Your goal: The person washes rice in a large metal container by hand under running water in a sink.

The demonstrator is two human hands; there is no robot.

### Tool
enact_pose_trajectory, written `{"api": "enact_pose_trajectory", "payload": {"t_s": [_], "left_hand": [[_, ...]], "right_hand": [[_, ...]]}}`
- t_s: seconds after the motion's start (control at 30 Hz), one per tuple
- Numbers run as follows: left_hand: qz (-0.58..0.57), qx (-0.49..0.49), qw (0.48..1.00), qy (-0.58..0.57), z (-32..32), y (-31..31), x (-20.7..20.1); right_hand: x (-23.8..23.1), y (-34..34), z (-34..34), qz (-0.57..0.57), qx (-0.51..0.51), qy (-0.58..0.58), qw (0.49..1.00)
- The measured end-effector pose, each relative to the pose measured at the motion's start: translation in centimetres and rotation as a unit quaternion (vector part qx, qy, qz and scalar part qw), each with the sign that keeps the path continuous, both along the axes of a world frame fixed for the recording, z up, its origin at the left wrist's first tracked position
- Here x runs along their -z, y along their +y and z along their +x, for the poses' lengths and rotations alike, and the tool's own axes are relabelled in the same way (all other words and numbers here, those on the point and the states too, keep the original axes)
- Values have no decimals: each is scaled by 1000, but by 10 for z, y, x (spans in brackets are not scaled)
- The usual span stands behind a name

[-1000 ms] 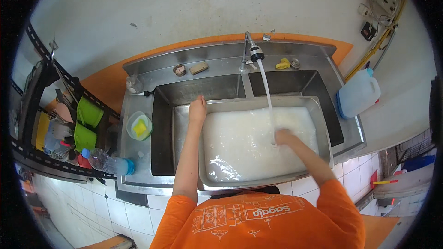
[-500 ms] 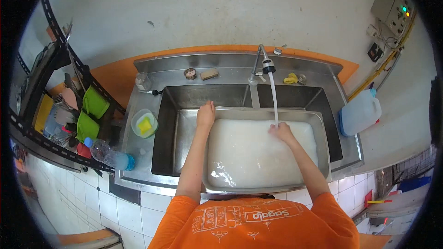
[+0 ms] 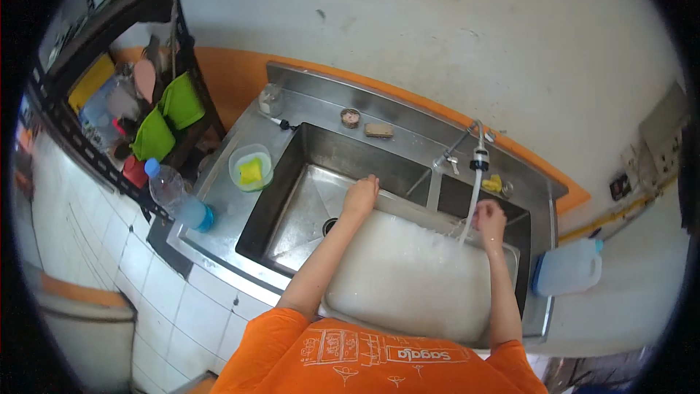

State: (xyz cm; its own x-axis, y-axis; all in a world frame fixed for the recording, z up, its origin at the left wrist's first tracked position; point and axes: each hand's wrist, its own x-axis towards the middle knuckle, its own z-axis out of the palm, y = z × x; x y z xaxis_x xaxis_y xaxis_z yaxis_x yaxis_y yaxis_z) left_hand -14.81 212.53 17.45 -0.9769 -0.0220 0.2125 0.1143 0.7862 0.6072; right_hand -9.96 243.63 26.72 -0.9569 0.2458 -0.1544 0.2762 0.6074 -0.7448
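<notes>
A large rectangular metal pan (image 3: 503, 254) full of cloudy whitish liquid (image 3: 415, 277) rests across the double sink (image 3: 292, 197). My left hand (image 3: 362, 195) grips the pan's rim at its far left corner, with the fingers folded over the edge. Water (image 3: 472, 204) runs from the faucet (image 3: 479, 157) into the far right part of the pan. Just right of that stream is my right hand (image 3: 490, 220), raised over the far rim. It looks wet, its fingers are loosely bent and somewhat blurred, and I see nothing held in it.
Left of the basin stand a plastic tub (image 3: 251, 168) with a yellow sponge and a bottle (image 3: 179, 195) of blue liquid. A scrubbing block (image 3: 379, 130) lies on the back ledge. At the right stands a jug (image 3: 569, 268). A black rack (image 3: 182, 36) rises at the left.
My view has turned. My right hand has come up from the liquid under the stream to the stream's right, by the far rim. My left hand keeps its hold on the rim.
</notes>
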Motion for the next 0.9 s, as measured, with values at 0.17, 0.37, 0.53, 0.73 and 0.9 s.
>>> {"api": "enact_pose_trajectory", "payload": {"t_s": [0.17,0.37,0.53,0.73,0.9], "left_hand": [[23,16,1000,11,-5,18,3],[-4,26,999,-24,1,4,-3],[16,18,999,34,-4,4,11],[73,50,993,-81,-25,-3,18],[100,92,989,-67,-27,-2,25]], "right_hand": [[19,-17,-101,172,79,350,917],[-25,-119,-116,-136,-78,30,987],[-46,-107,-130,-250,-215,-14,944],[-34,-70,-105,-161,-167,66,971],[-2,52,38,225,-9,199,954]]}}
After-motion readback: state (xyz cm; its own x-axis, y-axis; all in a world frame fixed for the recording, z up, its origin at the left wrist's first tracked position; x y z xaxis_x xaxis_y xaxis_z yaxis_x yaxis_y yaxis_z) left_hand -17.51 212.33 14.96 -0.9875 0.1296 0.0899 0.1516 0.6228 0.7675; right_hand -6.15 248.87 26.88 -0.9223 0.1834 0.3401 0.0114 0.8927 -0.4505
